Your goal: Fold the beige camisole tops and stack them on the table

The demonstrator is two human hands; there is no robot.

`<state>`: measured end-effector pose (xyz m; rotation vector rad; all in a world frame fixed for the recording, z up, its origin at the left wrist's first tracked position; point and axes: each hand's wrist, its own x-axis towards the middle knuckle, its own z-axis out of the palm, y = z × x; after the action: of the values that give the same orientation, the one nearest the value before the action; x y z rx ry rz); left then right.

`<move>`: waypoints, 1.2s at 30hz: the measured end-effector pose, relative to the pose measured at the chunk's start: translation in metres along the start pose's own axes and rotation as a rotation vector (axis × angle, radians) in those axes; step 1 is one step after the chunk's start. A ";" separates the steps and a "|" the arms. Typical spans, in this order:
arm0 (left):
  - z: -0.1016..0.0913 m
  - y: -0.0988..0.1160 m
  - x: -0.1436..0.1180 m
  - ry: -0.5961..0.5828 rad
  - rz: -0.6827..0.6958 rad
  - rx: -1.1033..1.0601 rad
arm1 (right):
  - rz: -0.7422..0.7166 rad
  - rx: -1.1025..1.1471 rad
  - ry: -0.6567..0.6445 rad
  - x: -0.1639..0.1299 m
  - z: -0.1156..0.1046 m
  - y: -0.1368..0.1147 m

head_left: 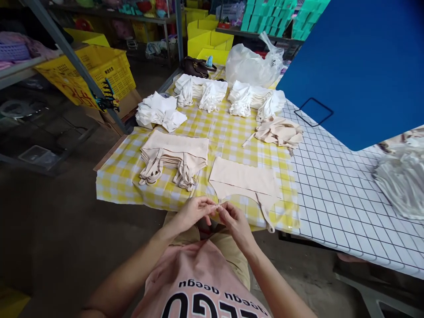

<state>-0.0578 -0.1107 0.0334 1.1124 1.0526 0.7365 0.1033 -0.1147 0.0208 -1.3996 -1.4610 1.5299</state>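
Observation:
A beige strappy camisole top [243, 176] lies flat at the near edge of the table, its straps toward me. Its right strap hangs loose over the table edge. At its left strap, my left hand [198, 210] and my right hand [234, 222] meet fingertip to fingertip, both closed in a pinch. The strap between them is mostly hidden by the fingers. Left of this top sits a neat stack of beige camisole tops [175, 152], straps gathered in two bunches.
Two stacks of white tops [202, 90] [256, 98], a white heap [160, 110] and a crumpled beige heap [280, 131] lie farther back on the checked cloth [119, 176]. Behind them are a plastic bag [251, 66] and dark handbag [195, 67]. A blue panel [357, 66] blocks the upper right.

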 end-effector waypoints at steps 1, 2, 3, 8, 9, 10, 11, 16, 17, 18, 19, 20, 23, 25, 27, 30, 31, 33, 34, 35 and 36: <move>0.000 0.000 0.002 0.023 0.006 0.032 | -0.004 -0.016 0.001 0.000 0.000 0.000; 0.001 0.000 0.004 0.042 0.007 0.057 | -0.017 -0.043 0.008 0.000 0.000 0.000; 0.001 0.000 0.006 0.055 0.005 0.069 | -0.039 -0.081 0.025 0.000 0.000 -0.001; 0.003 0.000 0.019 -0.015 -0.063 -0.012 | -0.249 -0.439 0.159 -0.003 -0.001 0.001; 0.003 0.001 0.021 -0.033 -0.080 -0.035 | -0.302 -0.519 0.166 -0.004 -0.002 0.002; 0.003 0.002 0.024 -0.049 -0.100 -0.058 | -0.355 -0.591 0.170 -0.003 -0.003 0.003; 0.004 0.003 0.027 -0.068 -0.122 -0.082 | -0.404 -0.653 0.176 -0.003 -0.005 0.005; 0.009 0.006 0.044 -0.211 -0.230 -0.150 | -0.511 -0.789 0.221 0.005 -0.021 0.007; 0.010 0.006 0.048 -0.227 -0.222 -0.098 | -0.515 -0.763 0.228 0.007 -0.025 0.007; 0.010 0.006 0.053 -0.214 -0.187 -0.001 | -0.510 -0.722 0.243 0.010 -0.029 0.007; 0.010 0.005 0.059 -0.170 -0.119 0.139 | -0.495 -0.675 0.269 0.014 -0.033 0.007; 0.010 0.004 0.066 -0.105 -0.019 0.305 | -0.468 -0.631 0.301 0.018 -0.037 0.007; 0.007 -0.001 0.089 0.036 0.350 0.813 | -0.353 -0.559 0.374 0.033 -0.050 0.012; 0.006 -0.006 0.105 0.010 0.504 1.066 | -0.290 -0.560 0.367 0.045 -0.057 0.015; 0.006 -0.010 0.118 -0.029 0.565 1.240 | -0.255 -0.618 0.350 0.055 -0.064 0.019; 0.007 -0.014 0.132 -0.044 0.614 1.369 | -0.244 -0.724 0.333 0.067 -0.070 0.022; 0.008 -0.014 0.135 -0.046 0.629 1.392 | -0.246 -0.747 0.327 0.070 -0.072 0.022; 0.008 -0.015 0.139 -0.045 0.647 1.416 | -0.251 -0.774 0.311 0.075 -0.074 0.023; 0.009 -0.015 0.141 -0.040 0.644 1.412 | -0.253 -0.788 0.303 0.077 -0.075 0.022; 0.009 -0.015 0.142 -0.030 0.634 1.394 | -0.255 -0.804 0.294 0.078 -0.076 0.022; 0.009 -0.014 0.143 -0.015 0.616 1.365 | -0.255 -0.819 0.286 0.080 -0.077 0.021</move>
<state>0.0007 0.0089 -0.0218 2.6818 1.1903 0.3905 0.1593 -0.0211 -0.0094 -1.6813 -2.0786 0.5319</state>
